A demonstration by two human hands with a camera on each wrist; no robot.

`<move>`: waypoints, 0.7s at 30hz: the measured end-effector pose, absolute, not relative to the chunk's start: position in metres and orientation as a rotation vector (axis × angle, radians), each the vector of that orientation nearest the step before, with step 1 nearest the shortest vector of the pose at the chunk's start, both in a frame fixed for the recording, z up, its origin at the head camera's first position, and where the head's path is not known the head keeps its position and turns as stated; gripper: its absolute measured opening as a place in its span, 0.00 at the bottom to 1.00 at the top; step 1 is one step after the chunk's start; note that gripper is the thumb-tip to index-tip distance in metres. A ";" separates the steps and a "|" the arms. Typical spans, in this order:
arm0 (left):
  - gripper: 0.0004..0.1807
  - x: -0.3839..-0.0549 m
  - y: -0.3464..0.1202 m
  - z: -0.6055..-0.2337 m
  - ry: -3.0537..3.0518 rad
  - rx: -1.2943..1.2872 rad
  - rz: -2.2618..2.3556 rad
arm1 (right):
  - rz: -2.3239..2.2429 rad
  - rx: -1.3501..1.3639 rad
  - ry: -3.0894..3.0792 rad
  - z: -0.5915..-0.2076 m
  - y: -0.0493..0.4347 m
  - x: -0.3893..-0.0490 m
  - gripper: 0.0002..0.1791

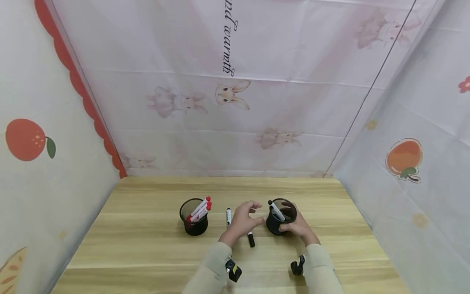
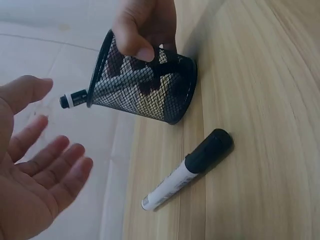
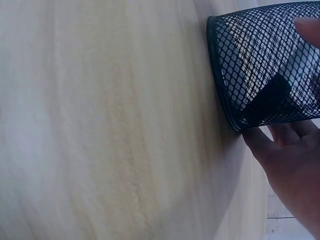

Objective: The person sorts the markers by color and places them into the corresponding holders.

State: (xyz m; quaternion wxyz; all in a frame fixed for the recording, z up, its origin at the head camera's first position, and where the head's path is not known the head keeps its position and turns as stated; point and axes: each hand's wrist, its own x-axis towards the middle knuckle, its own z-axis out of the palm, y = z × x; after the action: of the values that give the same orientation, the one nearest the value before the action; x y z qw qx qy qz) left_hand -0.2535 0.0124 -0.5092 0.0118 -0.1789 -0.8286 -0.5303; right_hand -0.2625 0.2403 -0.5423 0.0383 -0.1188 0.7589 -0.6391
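A black mesh pen holder (image 1: 273,225) stands on the table with one black-and-white marker (image 1: 277,211) leaning inside it. My right hand (image 1: 302,228) grips this holder from the right, thumb on the near side and fingers round the far side. Left of the holder, my left hand (image 1: 242,221) hovers with fingers spread and nothing held; the left wrist view shows its bare palm. A marker with a black cap (image 1: 251,240) lies on the table, partly hidden beneath the left hand. Another marker (image 1: 229,216) lies just left of that hand.
A second black mesh pen holder (image 1: 196,228) stands further left, with several red-capped markers (image 1: 200,212) leaning in it. The wooden table (image 1: 154,253) meets printed cloth walls at the back and on both sides.
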 end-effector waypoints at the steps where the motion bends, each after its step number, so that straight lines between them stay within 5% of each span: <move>1: 0.22 -0.253 0.012 -0.509 -2.611 -0.550 -1.603 | -1.970 -0.348 2.324 -0.541 0.240 -0.262 0.48; 12: 0.19 -0.247 0.009 -0.517 -2.793 -0.328 -1.010 | -1.956 -0.376 2.357 -0.575 0.251 -0.277 0.50; 21: 0.18 -0.254 0.002 -0.535 -2.777 -0.311 -0.824 | -1.945 -0.351 2.353 -0.563 0.248 -0.275 0.50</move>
State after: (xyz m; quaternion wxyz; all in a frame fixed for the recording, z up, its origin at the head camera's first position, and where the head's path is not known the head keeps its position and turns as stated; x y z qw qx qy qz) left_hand -0.2538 0.0023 -0.5348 0.1139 -0.1061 -0.9470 -0.2811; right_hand -0.2749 0.2475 -0.5627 0.0343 -0.1143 0.7652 -0.6326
